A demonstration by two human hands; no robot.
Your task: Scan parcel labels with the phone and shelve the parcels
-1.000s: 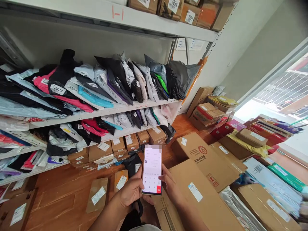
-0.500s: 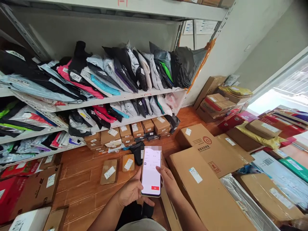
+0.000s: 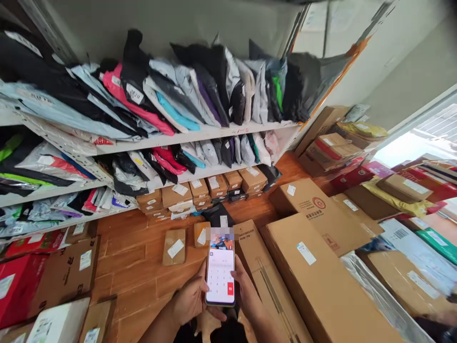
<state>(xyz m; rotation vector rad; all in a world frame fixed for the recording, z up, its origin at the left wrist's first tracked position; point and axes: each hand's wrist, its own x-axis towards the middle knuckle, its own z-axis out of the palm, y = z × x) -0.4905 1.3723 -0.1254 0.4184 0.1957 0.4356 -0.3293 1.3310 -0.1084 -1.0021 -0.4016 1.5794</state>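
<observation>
Where a mostly blank page with a red button stood on the phone (image 3: 219, 280) half a second ago, we now record a number keypad (image 3: 217, 280), a red key (image 3: 230, 288) at its right and a coloured picture strip (image 3: 222, 241) above. The upper beam with its red mark has left our view; more of the long carton (image 3: 266, 281) shows.

Left hand (image 3: 191, 294): clamped on the phone's left side, thumb at the edge. Phone: low centre, screen towards us. Right hand (image 3: 248, 290): against the phone's right side, thumb at the screen margin; fingers partly hidden, so we cannot tell whether they close.

Surroundings, left to right: red box (image 3: 21, 281), partly cut off; white box (image 3: 59, 321), labelled; shelving (image 3: 210, 131), tightly packed with bagged parcels (image 3: 139, 90); below it, a row of brown boxes (image 3: 178, 193); two small boxes on the floor, one clear to view (image 3: 174, 245), one partly behind the phone (image 3: 202, 233); black bag (image 3: 214, 213), just beyond; long carton, close by the right hand; large carton (image 3: 324, 276), beside it, blocking that side; yellow bag (image 3: 396, 197), among stacked parcels.

Edges and room: bare wooden floor (image 3: 132, 271) lies between the left-hand boxes and our hands; a narrower strip reaches the brown row; at right, carton edges bound the space.
</observation>
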